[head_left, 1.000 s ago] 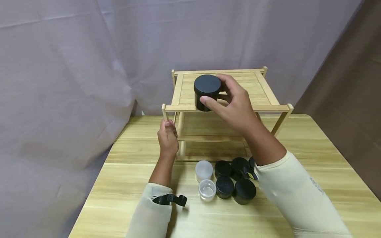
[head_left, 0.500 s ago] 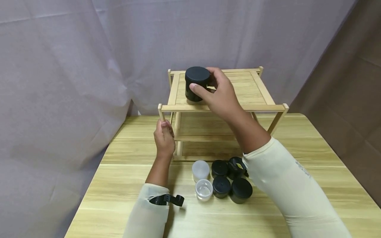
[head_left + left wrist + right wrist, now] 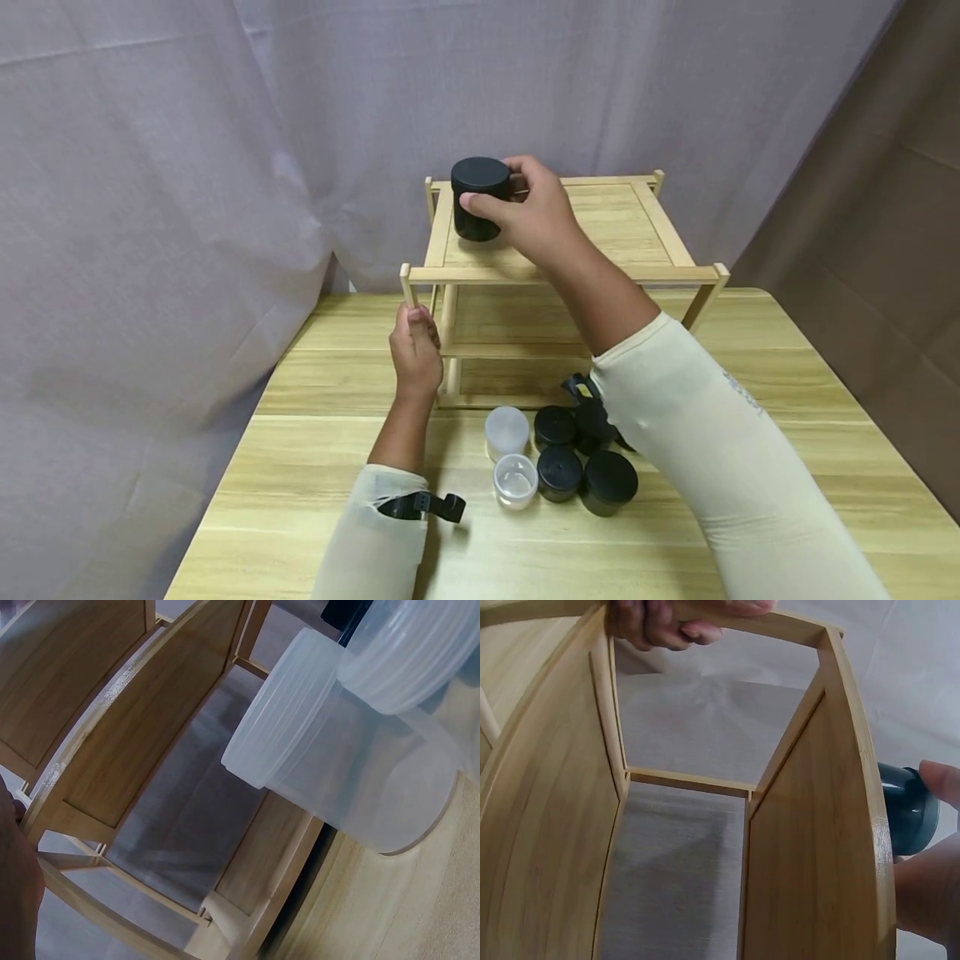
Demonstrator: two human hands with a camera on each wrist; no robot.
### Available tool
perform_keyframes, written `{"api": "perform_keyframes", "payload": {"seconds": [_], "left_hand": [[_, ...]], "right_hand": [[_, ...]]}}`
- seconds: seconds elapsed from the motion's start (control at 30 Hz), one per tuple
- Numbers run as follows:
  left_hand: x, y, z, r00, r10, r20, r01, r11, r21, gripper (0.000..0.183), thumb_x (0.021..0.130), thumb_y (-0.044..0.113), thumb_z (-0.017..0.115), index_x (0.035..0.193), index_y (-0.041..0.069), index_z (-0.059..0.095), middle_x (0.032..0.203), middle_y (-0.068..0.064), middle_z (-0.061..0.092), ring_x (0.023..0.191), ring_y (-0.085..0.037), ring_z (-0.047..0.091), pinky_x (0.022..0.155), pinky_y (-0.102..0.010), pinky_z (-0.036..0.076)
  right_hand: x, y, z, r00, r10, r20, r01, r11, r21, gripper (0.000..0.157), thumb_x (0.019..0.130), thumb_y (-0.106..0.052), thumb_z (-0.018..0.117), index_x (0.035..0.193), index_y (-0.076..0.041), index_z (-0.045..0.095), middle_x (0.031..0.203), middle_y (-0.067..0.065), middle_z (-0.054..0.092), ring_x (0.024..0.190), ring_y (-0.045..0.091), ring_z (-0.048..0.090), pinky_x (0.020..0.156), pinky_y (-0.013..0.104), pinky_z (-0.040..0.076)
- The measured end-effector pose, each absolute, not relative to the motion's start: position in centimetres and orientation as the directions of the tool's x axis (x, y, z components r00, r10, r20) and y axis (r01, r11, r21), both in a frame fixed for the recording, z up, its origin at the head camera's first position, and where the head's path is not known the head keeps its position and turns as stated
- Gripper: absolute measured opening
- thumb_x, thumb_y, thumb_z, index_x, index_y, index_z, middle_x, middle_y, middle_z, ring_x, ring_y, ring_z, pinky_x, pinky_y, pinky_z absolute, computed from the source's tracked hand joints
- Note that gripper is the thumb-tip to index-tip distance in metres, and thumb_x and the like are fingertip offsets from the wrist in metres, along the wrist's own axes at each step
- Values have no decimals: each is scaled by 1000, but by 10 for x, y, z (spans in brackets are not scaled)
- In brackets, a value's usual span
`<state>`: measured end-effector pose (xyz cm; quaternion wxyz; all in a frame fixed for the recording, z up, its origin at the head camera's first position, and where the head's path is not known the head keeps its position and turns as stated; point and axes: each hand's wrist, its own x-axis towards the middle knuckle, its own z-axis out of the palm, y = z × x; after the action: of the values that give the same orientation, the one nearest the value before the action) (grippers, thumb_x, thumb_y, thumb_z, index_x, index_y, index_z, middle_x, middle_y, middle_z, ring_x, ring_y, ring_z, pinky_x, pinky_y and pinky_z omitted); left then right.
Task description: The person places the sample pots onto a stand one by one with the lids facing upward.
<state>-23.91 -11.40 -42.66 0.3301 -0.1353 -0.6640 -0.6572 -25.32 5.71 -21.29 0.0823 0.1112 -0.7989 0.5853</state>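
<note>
My right hand holds a black lidded jar by its side, thumb in front, over the left part of the wooden rack's top shelf. The jar is upright; whether its base touches the board I cannot tell. In the right wrist view, the shelf edge hides part of the jar. Lower down, my left hand grips the rack's front left post. The left wrist view shows only a piece of that hand at its edge.
Before the rack stand a frosted jar, a clear jar and several black lidded jars. My right sleeve covers part of that group. Grey cloth hangs behind the rack.
My right hand has carried the black jar left and back, from the rack's front edge to over the top shelf. My left hand keeps its grip on the post.
</note>
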Motion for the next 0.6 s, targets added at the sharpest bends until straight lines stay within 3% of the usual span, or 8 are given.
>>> {"api": "perform_keyframes", "payload": {"seconds": [0.2,0.6], "left_hand": [[-239,-113,-426,-740,-251,624,622,98,777,87,104,77,27,88,-7,45,63,6,39,52,-3,36,47,-17,34],[-238,-109,-426,-734,-267,625,618,120,777,89,104,78,27,87,-8,45,63,7,40,51,-3,36,46,-17,31]], "right_hand": [[-264,52,-210,-982,-86,170,-180,118,-977,58,97,-12,83,148,-3,57,134,12,61,122,23,63,108,36,57],[-279,49,-209,-990,-124,73,-81,62,-995,58,101,-3,78,154,-5,55,153,18,60,141,26,60,124,34,47]]}}
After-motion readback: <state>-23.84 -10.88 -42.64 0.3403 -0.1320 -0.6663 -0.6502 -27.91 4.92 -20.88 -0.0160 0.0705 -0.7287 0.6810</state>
